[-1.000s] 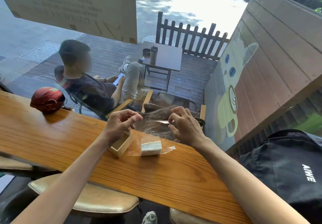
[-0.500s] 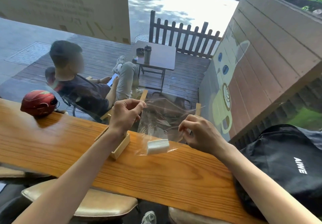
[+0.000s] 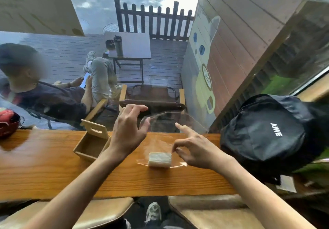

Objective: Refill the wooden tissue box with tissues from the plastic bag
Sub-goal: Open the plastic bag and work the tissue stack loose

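Note:
A small white tissue stack (image 3: 159, 159) lies inside a clear plastic bag (image 3: 170, 121) on the wooden counter (image 3: 53, 171). The bag's mouth stands up and gapes open. Left of it sits the wooden tissue box (image 3: 89, 146), open, with its slotted lid (image 3: 95, 130) tilted back. My left hand (image 3: 128, 130) hovers at the bag's left rim, thumb tip touching the film, fingers arched apart above it. My right hand (image 3: 194, 150) points its index finger into the bag's mouth, while thumb and middle finger pinch the film just right of the stack.
A black backpack (image 3: 267, 134) stands on the counter's right end, close to my right arm. A red helmet (image 3: 8, 121) sits at the far left. Glass runs along the counter's far edge; a person sits outside. Two tan stools (image 3: 204, 211) are below.
My left hand has let go of its pinch on the bag's rim and spread its fingers. My right hand has moved in beside the tissue stack. The view has tilted down.

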